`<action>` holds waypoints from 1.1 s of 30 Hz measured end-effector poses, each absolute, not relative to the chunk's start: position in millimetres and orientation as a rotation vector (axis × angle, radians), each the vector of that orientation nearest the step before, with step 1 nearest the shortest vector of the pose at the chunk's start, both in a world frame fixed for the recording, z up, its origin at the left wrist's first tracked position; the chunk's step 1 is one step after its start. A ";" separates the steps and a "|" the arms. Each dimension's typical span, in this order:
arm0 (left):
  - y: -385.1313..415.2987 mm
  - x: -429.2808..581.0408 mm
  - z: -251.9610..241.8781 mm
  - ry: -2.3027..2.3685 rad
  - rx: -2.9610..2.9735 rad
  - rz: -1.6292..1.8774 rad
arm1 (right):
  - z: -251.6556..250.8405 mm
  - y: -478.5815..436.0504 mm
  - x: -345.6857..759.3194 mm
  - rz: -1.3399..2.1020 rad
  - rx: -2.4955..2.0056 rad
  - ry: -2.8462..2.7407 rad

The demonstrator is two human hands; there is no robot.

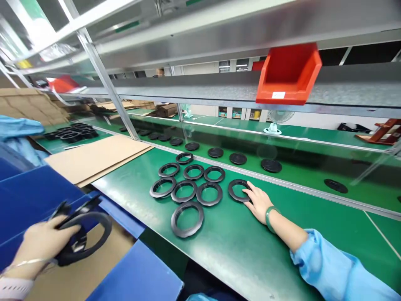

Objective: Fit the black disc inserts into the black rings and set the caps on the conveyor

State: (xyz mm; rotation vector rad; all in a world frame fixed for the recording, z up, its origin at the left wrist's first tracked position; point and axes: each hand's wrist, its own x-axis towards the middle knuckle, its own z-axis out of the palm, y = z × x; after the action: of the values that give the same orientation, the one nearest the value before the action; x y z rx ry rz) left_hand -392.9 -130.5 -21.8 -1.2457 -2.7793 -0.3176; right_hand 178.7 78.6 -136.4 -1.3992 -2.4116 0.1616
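At the lower left, my left hand (46,238) grips several black rings (105,236) over a blue bin (134,271) with brown cardboard inside; motion blurs them a little. My right hand (258,202), with a green bangle at the wrist, is closed on the right edge of a black ring (233,191) lying on the green table (238,251). To the left of that ring lie several more black rings (187,219), loosely grouped, some touching or overlapping.
Round black discs (238,159) appear in a row along the glossy green panel behind the metal rail. Cardboard sheets (103,156) rest at the table's left, with piled black rings (75,131) beyond. An orange bin (290,75) hangs from the shelf above. A blue sleeve (19,129) shows far left.
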 end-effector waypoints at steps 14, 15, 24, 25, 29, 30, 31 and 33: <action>-58.0 -5.9 -35.9 -1.481 -2.820 0.203 | -146.3 90.9 220.0 0.509 -1.380 -2.118; -56.8 2.2 -41.5 -1.480 -2.826 0.234 | -147.0 90.0 230.1 0.540 -1.359 -2.104; -22.2 -4.7 -38.2 -1.691 -2.768 0.338 | -138.3 61.2 245.8 0.664 -1.025 -2.135; -18.5 -8.6 -38.4 -1.727 -2.758 0.333 | -137.2 55.4 241.6 0.654 -0.965 -2.177; -17.0 -19.8 -41.1 -1.785 -2.796 0.249 | -134.7 36.5 229.3 0.580 -0.811 -2.364; -20.8 -21.4 -41.1 -1.778 -2.810 0.196 | -134.3 33.7 227.9 0.560 -0.798 -2.395; -26.0 -23.3 -40.3 -1.768 -2.816 0.124 | -133.8 31.5 227.0 0.543 -0.793 -2.416; -39.7 -31.5 -36.4 -1.756 -2.804 -0.091 | -132.3 28.7 226.6 0.530 -0.807 -2.430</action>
State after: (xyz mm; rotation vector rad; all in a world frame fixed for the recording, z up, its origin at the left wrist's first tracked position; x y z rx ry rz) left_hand -31.5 -39.7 -36.4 -2.8043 -1.7559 -0.0913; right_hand 226.6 28.7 -132.3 -0.8074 -2.4302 0.5305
